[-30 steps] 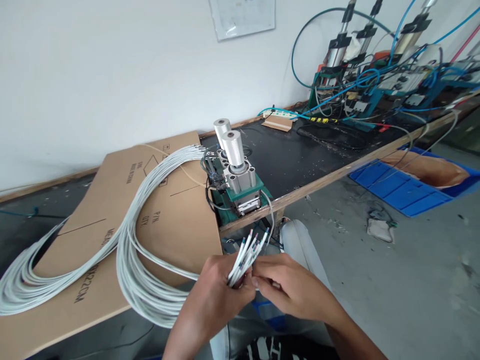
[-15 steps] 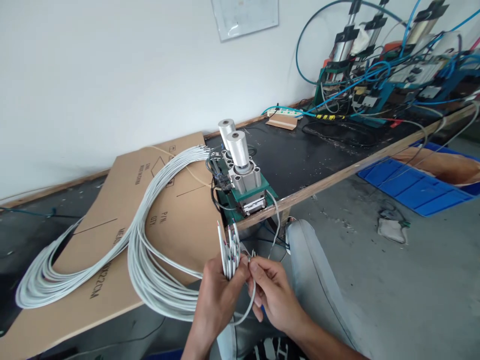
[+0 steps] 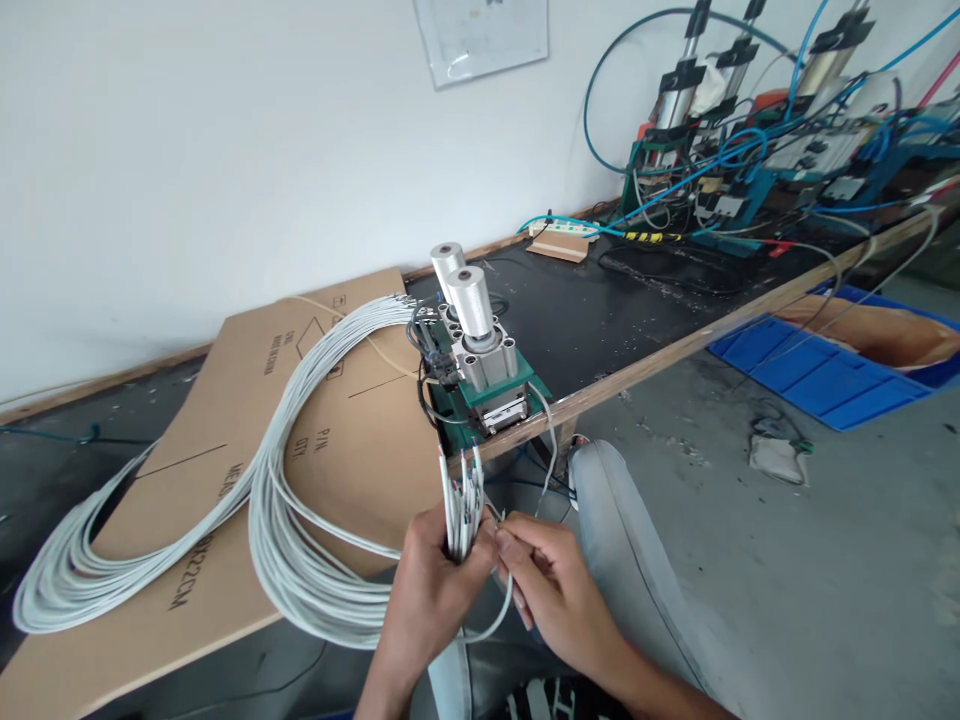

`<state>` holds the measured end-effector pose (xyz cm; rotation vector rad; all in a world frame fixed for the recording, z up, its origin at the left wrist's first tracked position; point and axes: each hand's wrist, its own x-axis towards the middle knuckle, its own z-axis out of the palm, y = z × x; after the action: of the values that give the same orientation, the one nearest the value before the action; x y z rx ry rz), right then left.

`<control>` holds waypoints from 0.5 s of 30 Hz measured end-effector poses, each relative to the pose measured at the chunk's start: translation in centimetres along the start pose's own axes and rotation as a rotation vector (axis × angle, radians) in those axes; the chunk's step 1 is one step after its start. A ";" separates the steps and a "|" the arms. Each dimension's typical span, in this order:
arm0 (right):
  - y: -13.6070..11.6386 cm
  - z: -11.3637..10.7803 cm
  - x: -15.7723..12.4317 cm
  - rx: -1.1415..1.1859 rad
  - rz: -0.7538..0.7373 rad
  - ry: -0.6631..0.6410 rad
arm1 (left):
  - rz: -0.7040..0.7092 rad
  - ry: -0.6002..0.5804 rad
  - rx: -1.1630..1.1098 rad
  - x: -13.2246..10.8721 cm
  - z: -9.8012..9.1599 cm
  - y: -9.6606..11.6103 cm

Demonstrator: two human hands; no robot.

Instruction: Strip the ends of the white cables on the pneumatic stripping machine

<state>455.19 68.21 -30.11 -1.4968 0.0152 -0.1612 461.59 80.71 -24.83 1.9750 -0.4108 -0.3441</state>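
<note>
A bundle of white cables (image 3: 463, 500) stands upright in my left hand (image 3: 439, 575), whose fingers are wrapped round it. Small coloured wire tips show at the cut ends. Beside it, my right hand (image 3: 551, 580) pinches the end of one single white cable (image 3: 501, 615), which curves down and back under my left wrist. The thumbs of both hands nearly meet at that end, and the fingers hide its tip. From the bundle, the long looped coil of white cables (image 3: 315, 590) runs left over a flat cardboard sheet (image 3: 360, 430).
A small machine with two silver knurled cylinders (image 3: 471, 300) sits on the bench edge (image 3: 600, 390) just beyond my hands. Further right stand pneumatic presses (image 3: 682, 110) with blue hoses. On the floor are a blue crate (image 3: 810, 375) and a pale cloth (image 3: 778, 458).
The view has shifted slightly. My right fingers have closed a little more tightly over the single cable's end, beside my left thumb. The bundle stays in my left hand.
</note>
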 end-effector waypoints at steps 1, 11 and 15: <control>-0.2 -0.5 0.1 -0.114 -0.063 0.001 | 0.009 -0.003 0.053 0.2 -0.1 0.1; -0.9 -3.3 0.7 -0.177 -0.056 -0.186 | 0.039 -0.063 0.201 0.8 0.4 0.7; 1.6 -0.5 0.3 0.369 0.220 -0.131 | -0.052 -0.012 0.021 0.3 0.8 0.1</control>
<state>455.56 67.83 -31.76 -1.1252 0.0425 0.1078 461.58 79.91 -25.08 2.0075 -0.3724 -0.3865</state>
